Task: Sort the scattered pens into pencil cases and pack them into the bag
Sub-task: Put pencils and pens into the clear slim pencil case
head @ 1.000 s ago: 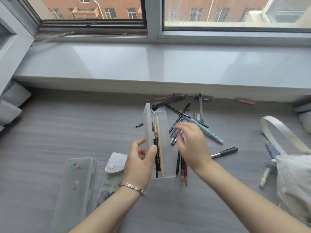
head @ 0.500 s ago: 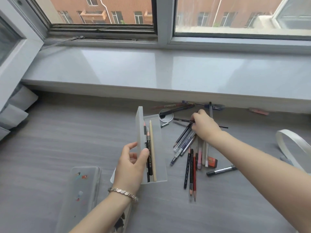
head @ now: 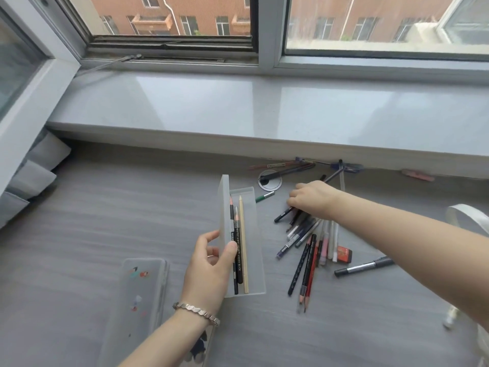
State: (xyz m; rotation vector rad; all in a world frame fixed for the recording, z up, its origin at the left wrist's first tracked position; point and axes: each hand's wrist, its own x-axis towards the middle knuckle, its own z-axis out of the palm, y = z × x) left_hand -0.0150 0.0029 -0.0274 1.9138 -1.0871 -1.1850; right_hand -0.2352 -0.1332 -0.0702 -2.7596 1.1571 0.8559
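Left hand (head: 211, 271) sits low and central, forearm rising from the bottom edge, thumb and fingers pinching the side of the clear pencil case (head: 254, 247). The right arm stretches long from the right edge, right hand (head: 312, 200) knuckles up, fingers curled downward, and whatever they grip is hidden beneath.

Two clear pencil cases (head: 255, 247) (head: 137, 300); three pencils (head: 239, 234) in one; one black marker (head: 362, 266).
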